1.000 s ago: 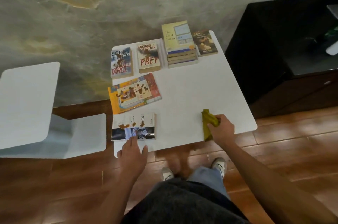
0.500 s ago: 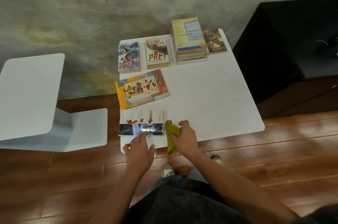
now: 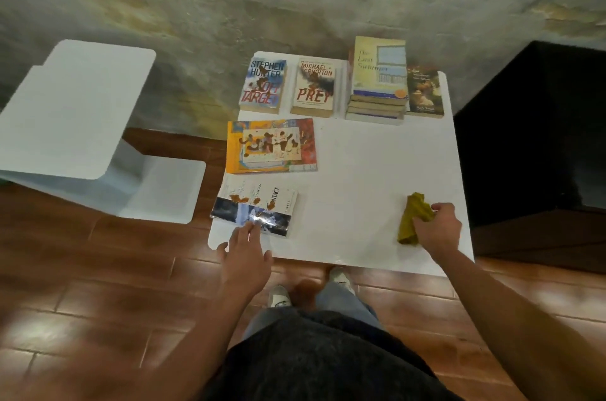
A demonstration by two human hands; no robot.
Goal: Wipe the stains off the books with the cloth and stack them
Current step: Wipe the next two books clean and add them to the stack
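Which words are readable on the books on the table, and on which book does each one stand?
"STEPHEN HUNTER", "SOFT TARGET" (last letter unclear): blue book, far left.
"MICHAEL CRICHTON", "PREY": book beside it.
"The Last Summer": top book of the stack.
"CONTACT": near book under the left hand's fingers; smaller print blurred.
Dark book and orange picture book: text unreadable.

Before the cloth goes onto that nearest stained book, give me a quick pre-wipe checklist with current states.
1. Cloth in right hand: ok, gripped.
2. Left hand steadying Contact book: ok, fingertips on its near edge.
3. Stains exposed on that cover: ok, brown blots uncovered.
4. Cloth at the book: not ok, it is far to the right.
5. Room on the stack: ok, top book is bare.
6. Cloth damp: cannot tell.
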